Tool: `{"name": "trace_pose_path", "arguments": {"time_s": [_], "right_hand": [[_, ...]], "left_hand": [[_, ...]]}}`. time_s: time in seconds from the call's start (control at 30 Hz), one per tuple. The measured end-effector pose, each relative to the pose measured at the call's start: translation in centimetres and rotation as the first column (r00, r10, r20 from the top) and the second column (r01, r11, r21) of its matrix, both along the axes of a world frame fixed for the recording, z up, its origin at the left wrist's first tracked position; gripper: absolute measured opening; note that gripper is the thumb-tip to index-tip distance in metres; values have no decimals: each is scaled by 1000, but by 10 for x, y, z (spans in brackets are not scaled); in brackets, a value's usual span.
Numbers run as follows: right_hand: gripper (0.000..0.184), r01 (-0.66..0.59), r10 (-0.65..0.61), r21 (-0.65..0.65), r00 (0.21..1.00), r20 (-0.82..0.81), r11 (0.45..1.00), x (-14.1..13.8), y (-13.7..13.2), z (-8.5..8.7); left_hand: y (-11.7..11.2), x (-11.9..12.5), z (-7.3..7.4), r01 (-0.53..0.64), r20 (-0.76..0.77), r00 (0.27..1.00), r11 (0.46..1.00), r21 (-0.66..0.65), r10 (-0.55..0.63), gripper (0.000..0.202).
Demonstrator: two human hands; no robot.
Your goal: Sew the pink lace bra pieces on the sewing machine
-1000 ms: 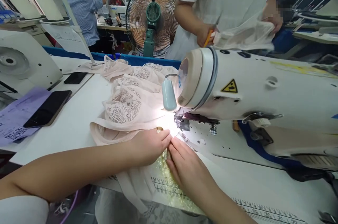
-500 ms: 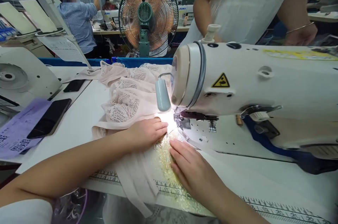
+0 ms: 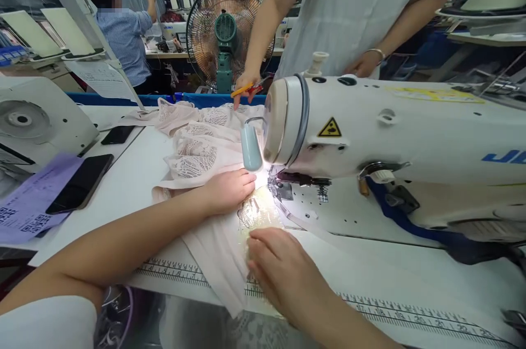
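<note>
My left hand [image 3: 228, 191] lies with curled fingers on a pale pink lace garment [image 3: 198, 156], pressing it down just left of the needle area [image 3: 274, 187] of a white sewing machine [image 3: 370, 141]. My right hand [image 3: 276, 268] rests lower down with its fingers bent onto a yellowish lace strip [image 3: 258, 212] that runs from the presser foot toward the table's front edge. A pink fabric panel [image 3: 222, 261] hangs over that edge between my hands. The machine's lamp [image 3: 251, 147] lights the spot brightly.
A person in white stands behind the machine, one hand [image 3: 245, 85] holding orange-handled snips [image 3: 249, 88] over the garment pile. Two black phones [image 3: 80, 182] and a purple sheet [image 3: 33, 204] lie at left. A fan [image 3: 225, 26] stands behind; a second machine [image 3: 36, 119] is far left.
My right hand has slid back toward me along the lace strip and curled its fingers. The person behind has lowered a hand with snips to the garments. The camera shifted slightly.
</note>
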State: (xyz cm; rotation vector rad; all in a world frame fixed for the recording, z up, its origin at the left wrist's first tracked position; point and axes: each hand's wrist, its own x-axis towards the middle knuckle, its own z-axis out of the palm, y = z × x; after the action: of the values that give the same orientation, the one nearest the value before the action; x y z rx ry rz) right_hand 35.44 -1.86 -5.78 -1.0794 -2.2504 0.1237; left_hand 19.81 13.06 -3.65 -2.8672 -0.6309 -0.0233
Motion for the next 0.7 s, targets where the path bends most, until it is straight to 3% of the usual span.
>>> {"name": "trace_pose_path", "arguments": {"time_s": [0.07, 0.17, 0.27, 0.33, 0.37, 0.47, 0.57, 0.63, 0.7], "right_hand": [[22, -6, 7, -37, 1000, 11, 999, -22, -8, 1], [53, 32, -20, -68, 985, 172, 997, -50, -18, -6], [32, 29, -21, -23, 953, 303, 999, -57, -25, -13], [15, -4, 13, -26, 934, 358, 1000, -52, -30, -13], [15, -16, 36, -56, 924, 381, 998, -47, -32, -11], [27, 10, 82, -219, 911, 404, 976, -28, -38, 6], [27, 38, 76, -393, 960, 269, 919, 1, -39, 36], [25, -23, 74, -509, 994, 81, 861, 23, -34, 56], [29, -24, 34, -614, 999, 5, 789, 41, -25, 69]], "left_hand": [[-3, 0, 2, -18, -38, 999, 999, 50, 20, 24], [-18, -13, 7, -71, -31, 997, 982, 178, 78, 27], [-40, -45, 14, -245, 40, 969, 920, 306, 244, 32], [-53, -71, 20, -399, 34, 912, 864, 308, 409, 37], [-58, -83, 24, -470, 2, 873, 838, 277, 488, 37], [-68, -109, 44, -621, -71, 778, 781, 66, 624, 39], [-72, -116, 74, -622, 55, 727, 690, -370, 684, 37], [-70, -115, 92, -482, 95, 666, 525, -701, 740, 36], [-63, -113, 101, -356, 11, 613, 288, -889, 790, 35]]}}
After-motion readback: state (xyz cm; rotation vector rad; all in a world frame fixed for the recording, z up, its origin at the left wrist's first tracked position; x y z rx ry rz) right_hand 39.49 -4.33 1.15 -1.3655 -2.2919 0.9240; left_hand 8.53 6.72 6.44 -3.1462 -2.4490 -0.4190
